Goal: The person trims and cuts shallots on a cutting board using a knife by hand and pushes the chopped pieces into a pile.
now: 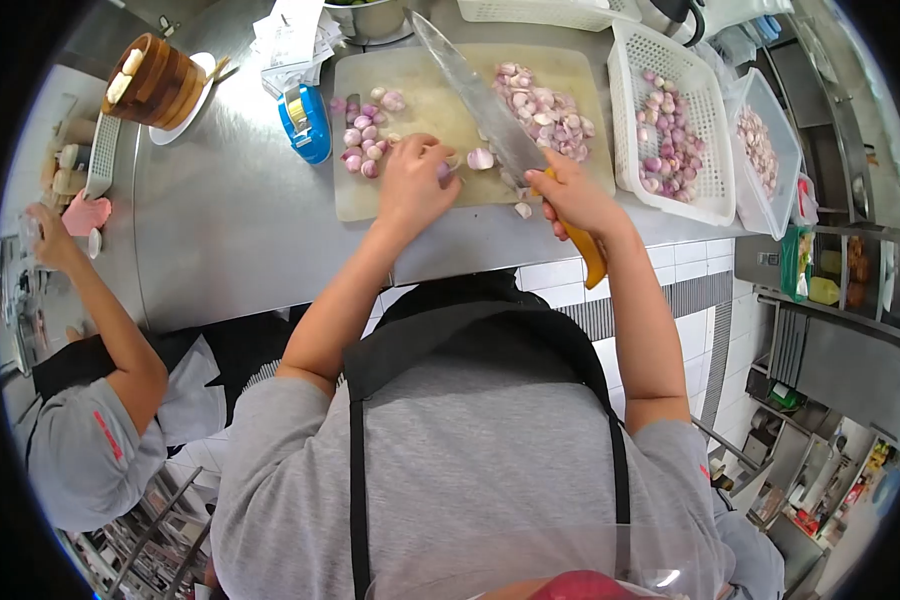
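Yellow-handled knife (482,98) fills the closed right fingers (542,182); left fingers (422,141), loosely curled around a shallot (444,171), best tuck their tips.

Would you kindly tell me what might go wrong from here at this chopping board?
The large knife in the right hand might nick the bare left hand, which is on the same chopping board. The pale piece at the board's near edge could get brushed off. The rounded whole shallots by the left edge may roll if bumped.
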Motion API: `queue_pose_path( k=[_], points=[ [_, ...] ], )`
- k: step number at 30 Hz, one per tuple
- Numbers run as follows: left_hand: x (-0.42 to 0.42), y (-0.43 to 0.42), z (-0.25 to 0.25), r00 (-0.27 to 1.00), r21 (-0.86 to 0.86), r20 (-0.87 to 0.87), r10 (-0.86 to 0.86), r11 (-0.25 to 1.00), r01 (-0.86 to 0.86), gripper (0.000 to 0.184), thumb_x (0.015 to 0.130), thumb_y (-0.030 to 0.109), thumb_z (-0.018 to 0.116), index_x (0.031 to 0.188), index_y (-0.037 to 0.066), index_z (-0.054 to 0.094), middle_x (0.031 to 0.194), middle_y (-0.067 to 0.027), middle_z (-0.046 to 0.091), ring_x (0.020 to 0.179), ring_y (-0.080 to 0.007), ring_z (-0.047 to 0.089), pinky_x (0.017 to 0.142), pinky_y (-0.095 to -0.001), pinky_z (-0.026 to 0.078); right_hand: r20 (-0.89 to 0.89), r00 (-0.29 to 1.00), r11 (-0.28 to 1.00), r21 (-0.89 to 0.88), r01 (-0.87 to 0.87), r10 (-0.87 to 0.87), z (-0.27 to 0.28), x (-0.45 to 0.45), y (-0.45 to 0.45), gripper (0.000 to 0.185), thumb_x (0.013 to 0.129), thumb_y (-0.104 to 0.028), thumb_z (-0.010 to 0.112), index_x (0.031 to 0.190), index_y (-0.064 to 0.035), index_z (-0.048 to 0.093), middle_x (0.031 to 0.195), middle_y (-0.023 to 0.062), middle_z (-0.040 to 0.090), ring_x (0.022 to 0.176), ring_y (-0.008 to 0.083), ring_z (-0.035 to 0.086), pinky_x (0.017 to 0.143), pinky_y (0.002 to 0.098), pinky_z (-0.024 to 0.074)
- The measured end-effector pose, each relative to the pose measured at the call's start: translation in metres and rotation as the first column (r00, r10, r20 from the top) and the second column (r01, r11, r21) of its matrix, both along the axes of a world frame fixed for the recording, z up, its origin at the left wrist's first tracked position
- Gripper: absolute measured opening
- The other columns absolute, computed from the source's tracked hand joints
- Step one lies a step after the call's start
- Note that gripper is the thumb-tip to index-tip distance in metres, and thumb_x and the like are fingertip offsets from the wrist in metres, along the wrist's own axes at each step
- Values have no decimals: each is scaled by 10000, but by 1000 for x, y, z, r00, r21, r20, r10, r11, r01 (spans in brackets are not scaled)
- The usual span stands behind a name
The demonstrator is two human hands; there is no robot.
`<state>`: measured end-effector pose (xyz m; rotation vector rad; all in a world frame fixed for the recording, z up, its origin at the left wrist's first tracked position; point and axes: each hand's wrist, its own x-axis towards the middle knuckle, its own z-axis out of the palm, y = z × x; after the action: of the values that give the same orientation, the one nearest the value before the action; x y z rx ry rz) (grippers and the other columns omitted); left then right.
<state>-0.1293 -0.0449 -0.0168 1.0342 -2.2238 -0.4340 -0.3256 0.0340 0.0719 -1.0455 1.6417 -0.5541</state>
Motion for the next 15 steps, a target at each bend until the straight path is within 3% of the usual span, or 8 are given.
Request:
queue_pose_path(
  k=[2, 4, 8, 10, 11, 13, 15],
  points=[
    [-9, -2, 2, 997, -36, -43, -59, 998, 58, 255, 671, 113, 666, 917, 51, 633, 931, -114, 584, 926, -278, 540, 792, -359, 445, -57, 998, 1000, -23, -4, 3, 4, 0, 2, 278, 891, -206, 454, 1099, -22, 436, 548, 66, 466, 359, 157, 470, 335, 306, 399],
    [-23, -8, -5, 970, 56, 57, -238, 970, 235, 226, 689, 115, 657, 906, 53, 642, 920, -107, 590, 914, -263, 555, 794, -353, 452, -117, 993, 999, -49, -4, -1, 3, -4, 4, 274, 894, -206, 452, 1094, -20, 438, 547, 67, 463, 359, 155, 467, 335, 308, 392],
    [-33, -22, -11, 961, 39, 139, -241, 971, 238, 201, 706, 94, 631, 904, 56, 643, 874, -102, 601, 863, -261, 579, 771, -348, 469, -116, 992, 996, -77, 50, -58, -6, -11, 7, 283, 897, -193, 459, 1120, -20, 436, 550, 50, 444, 362, 131, 443, 332, 280, 374],
    [-33, -30, -9, 966, 209, -35, -256, 943, 258, 180, 699, 72, 630, 876, 47, 643, 826, -110, 617, 743, -244, 610, 684, -333, 493, -97, 991, 994, -67, 85, -91, -6, -12, 14, 307, 895, -187, 468, 1155, -28, 435, 551, 32, 430, 366, 108, 423, 333, 252, 363],
    [-35, -34, -8, 965, 201, -36, -259, 944, 260, 180, 699, 72, 630, 876, 47, 643, 826, -110, 617, 743, -244, 610, 684, -333, 493, -77, 990, 988, -104, 113, -121, -8, -13, 17, 269, 894, -186, 472, 1105, -23, 440, 549, 32, 429, 362, 107, 419, 329, 250, 360],
    [-38, -43, -5, 977, 420, -73, -202, 882, 214, 180, 707, 57, 630, 885, 45, 653, 846, -136, 637, 668, -206, 627, 610, -309, 500, -58, 987, 979, -148, 142, -152, -4, -14, 22, 234, 892, -184, 476, 1055, -18, 444, 548, 33, 428, 359, 105, 414, 325, 248, 356],
    [-40, -50, 2, 978, 480, -57, -203, 853, 205, 177, 730, 53, 625, 904, 47, 660, 874, -128, 647, 674, -177, 629, 617, -300, 505, -61, 982, 977, -125, 172, -180, 2, -13, 27, 206, 891, -187, 482, 1005, -20, 443, 540, 32, 428, 353, 101, 402, 319, 254, 351]
  ],
)
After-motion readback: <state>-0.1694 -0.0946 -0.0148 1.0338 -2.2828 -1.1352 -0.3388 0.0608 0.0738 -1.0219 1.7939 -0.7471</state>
